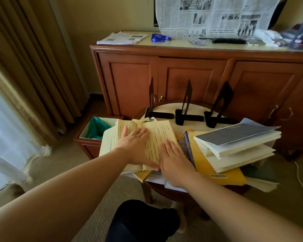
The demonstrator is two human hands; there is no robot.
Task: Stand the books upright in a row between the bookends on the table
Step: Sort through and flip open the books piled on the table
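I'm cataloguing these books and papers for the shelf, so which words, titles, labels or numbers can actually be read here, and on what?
Nothing can be quoted with confidence.
Open book under both hands: vertical columns of East Asian characters, too small to read.
Hanging newspaper: headlines, columns and photos, blurred.
Folded newspaper on the cabinet: print too small.
Yellow book: barcode sticker, digits unreadable.
Grey-covered book: faint title line, illegible.
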